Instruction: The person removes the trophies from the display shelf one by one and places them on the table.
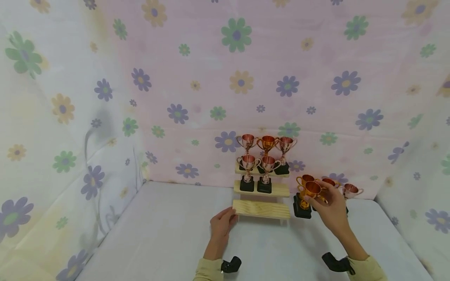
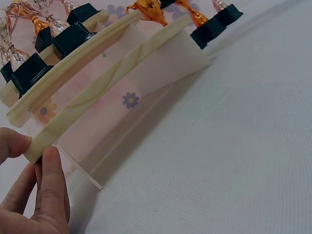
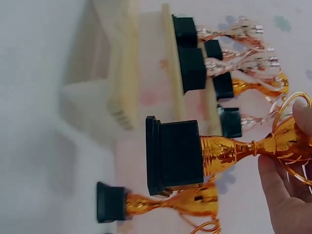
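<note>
My left hand (image 1: pixel 222 224) pinches the left end of the lowest step of a wooden tiered stand (image 1: pixel 261 210), thumb on top and fingers beneath. Right of the stand, my right hand (image 1: pixel 334 210) holds a gold trophy cup (image 3: pixel 229 151) by its bowl. This trophy's black base is raised off the table and points down. Two rose-gold trophies (image 1: pixel 247 164) stand on the middle step. On the top step are a gold trophy (image 1: pixel 268 143) between two rose-gold ones, their bases partly hidden. Only the lowest step carries no trophy.
Behind my right hand stand more trophies on the table, among them a gold one (image 3: pixel 170 202) and a rose-gold one (image 1: pixel 350 190), partly covered by the hand. White cloth (image 1: pixel 158 234) covers the table. Flower-printed fabric (image 1: pixel 197 78) hangs close behind the stand and along both sides.
</note>
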### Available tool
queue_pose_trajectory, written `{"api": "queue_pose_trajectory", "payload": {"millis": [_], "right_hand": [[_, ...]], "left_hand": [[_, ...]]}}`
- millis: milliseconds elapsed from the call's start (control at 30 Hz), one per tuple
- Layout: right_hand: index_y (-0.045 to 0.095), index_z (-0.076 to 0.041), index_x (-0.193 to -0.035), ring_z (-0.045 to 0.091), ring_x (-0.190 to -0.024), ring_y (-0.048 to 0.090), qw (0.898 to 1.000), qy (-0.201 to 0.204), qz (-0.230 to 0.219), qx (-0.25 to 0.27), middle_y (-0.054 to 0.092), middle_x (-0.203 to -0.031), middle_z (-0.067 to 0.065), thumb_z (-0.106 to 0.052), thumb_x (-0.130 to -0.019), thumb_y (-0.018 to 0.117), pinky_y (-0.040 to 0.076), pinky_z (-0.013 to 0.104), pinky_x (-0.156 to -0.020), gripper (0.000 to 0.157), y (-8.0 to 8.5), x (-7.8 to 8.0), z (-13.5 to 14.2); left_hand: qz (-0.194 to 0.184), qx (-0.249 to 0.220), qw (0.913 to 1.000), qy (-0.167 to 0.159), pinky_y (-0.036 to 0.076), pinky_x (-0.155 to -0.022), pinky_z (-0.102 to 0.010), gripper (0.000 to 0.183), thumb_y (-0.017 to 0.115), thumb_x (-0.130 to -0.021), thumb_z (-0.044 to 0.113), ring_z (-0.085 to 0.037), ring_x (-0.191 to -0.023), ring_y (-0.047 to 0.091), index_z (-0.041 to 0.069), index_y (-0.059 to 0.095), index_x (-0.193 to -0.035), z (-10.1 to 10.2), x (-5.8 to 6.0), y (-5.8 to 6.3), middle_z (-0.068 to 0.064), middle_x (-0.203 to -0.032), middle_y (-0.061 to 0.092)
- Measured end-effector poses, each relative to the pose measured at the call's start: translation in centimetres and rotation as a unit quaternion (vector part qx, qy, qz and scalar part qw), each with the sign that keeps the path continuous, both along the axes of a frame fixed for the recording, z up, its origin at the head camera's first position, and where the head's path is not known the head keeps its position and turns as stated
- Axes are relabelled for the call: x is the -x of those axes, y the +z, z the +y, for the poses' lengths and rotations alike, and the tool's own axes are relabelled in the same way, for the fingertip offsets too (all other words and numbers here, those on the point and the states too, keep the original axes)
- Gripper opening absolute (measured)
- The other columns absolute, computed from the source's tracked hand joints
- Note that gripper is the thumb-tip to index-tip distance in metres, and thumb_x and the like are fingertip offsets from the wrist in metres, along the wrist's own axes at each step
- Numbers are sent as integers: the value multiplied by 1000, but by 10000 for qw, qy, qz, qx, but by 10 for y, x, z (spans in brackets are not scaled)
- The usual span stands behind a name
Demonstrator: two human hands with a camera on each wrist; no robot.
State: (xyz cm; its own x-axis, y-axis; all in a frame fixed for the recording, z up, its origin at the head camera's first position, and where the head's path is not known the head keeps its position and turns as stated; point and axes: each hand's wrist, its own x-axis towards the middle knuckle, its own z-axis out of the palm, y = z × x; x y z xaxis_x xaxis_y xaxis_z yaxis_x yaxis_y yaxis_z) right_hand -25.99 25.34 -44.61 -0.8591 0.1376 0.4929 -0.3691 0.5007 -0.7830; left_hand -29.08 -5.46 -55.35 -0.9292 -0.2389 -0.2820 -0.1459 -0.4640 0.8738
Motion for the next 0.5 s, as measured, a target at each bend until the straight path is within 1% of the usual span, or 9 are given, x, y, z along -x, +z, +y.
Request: {"api": "queue_pose_trajectory", "payload": {"millis": [133, 200, 267, 433, 500], "right_hand": [[54, 4, -137, -14, -96, 54, 9995, 55, -294, -64, 60, -127, 18, -6, -90, 77, 50, 2, -81, 53, -13, 1, 9], [53, 4, -137, -16, -96, 53, 9990, 45, -433, -68, 60, -129, 22, -8, -91, 77, 49, 2, -80, 54, -20, 2, 12], [54, 4, -137, -16, -96, 53, 9986, 27, -520, -36, 61, -128, 21, -9, -91, 78, 50, 2, -80, 54, -26, 5, 16], [56, 2, -136, -14, -95, 55, 9984, -35, -557, 12, 62, -124, 12, -10, -90, 78, 51, 4, -79, 52, -41, 14, 25], [56, 2, -136, -14, -94, 55, 9980, -89, -631, 28, 62, -124, 11, -11, -90, 78, 51, 4, -79, 52, -45, 17, 28]], "left_hand": [[41, -23, 10000, 22, 63, -81, -28, 35, 71, -90, 0, -15, -88, 69, -15, 64, -121, 0, 0, 0, -18, -108, 70], [75, -20, 10000, 38, 63, -80, -27, 34, 71, -90, -1, -15, -86, 69, -16, 64, -120, 0, 1, 1, -18, -106, 71], [92, -16, 9999, 44, 63, -79, -27, 34, 71, -90, -1, -15, -86, 69, -16, 65, -119, 0, 1, 1, -17, -105, 71], [42, -33, 10000, 33, 63, -80, -27, 34, 71, -90, -1, -15, -87, 68, -15, 64, -120, 0, 0, 3, -18, -106, 70], [33, -30, 10000, 23, 62, -81, -27, 34, 71, -90, -1, -15, -87, 68, -15, 64, -121, 1, -1, 3, -18, -107, 70]]}}
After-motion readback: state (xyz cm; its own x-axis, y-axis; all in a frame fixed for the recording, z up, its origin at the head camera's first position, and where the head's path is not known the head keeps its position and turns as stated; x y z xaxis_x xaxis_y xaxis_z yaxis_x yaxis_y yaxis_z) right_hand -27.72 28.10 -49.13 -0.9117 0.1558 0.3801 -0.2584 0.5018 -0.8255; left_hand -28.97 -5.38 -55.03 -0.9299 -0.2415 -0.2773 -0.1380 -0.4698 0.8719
